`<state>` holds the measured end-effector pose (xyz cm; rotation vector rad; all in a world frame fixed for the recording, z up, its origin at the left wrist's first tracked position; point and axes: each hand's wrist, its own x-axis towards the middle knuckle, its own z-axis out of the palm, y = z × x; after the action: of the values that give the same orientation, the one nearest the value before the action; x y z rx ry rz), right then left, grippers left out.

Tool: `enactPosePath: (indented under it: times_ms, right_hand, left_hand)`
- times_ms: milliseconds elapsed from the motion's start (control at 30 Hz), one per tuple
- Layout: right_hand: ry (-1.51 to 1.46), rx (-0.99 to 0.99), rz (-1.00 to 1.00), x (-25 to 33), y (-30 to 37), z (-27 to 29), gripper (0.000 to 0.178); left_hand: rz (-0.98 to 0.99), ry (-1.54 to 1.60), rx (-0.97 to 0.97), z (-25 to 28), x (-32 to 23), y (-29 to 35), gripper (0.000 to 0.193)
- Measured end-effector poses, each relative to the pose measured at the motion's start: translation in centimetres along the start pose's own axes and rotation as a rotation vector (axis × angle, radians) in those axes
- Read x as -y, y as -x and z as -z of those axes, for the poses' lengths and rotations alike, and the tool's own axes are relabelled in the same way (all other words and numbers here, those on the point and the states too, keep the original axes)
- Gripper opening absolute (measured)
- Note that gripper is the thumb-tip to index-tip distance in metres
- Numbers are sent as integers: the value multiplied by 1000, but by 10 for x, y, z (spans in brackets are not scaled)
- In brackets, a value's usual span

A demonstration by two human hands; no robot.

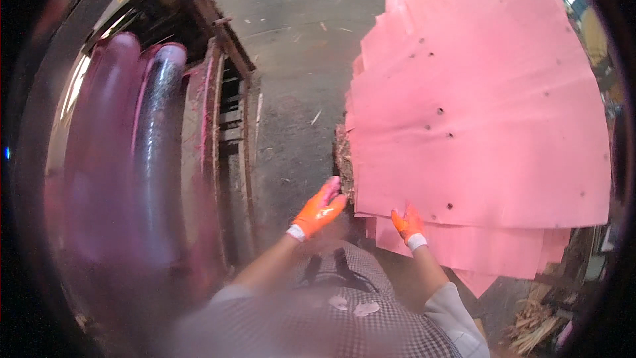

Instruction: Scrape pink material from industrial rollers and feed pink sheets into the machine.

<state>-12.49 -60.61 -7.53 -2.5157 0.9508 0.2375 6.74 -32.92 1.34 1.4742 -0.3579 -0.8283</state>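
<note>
A tall stack of pink-coated wood veneer sheets (pixel 483 126), marked with dark knots, stands at my right. Their left edges lie uneven and fanned. Lower pink sheets (pixel 464 248) jut out toward me beneath the top one. My right hand (pixel 407 223), in an orange glove, rests at the near edge of the top veneer sheet, thumb and fingers apart. Beside the stack's left near corner is my left hand (pixel 321 209), also in an orange glove with pink smears. Its fingers stretch out toward the stack, with nothing held in them.
On the left stands a machine with two long rollers (pixel 159 152) coated in pink. Its worn frame (pixel 215 106) runs along the grey floor (pixel 298 59), where small scraps lie. Thin wood strips (pixel 536 318) are heaped at the lower right. My checked apron fills the lower middle.
</note>
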Motion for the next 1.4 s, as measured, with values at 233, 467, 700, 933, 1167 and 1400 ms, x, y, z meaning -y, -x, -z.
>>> enactPosePath:
  times_ms: [233, 467, 700, 933, 1167, 1400]
  right_hand:
    - [-433, -396, 408, -192, -192, 11, 59]
    - [477, 193, 13, 2, -233, 16, 47]
    - [140, 260, 425, 202, -180, 7, 55]
    - [273, 658, 280, 242, -99, -42, 55]
    - [307, 692, -21, 195, -63, -58, 58]
    - [63, 617, -131, 220, -59, -47, 57]
  left_hand:
    - [14, 11, -543, 104, 26, 57, 67]
    - [148, -336, -1148, 154, 8, 204, 65]
    - [911, -993, -1381, 218, 93, 335, 78]
    - [1297, -1010, -744, 255, 192, 382, 89]
    - [1377, -952, -387, 311, 220, 392, 108]
    - [1321, -788, -294, 346, 206, 371, 80]
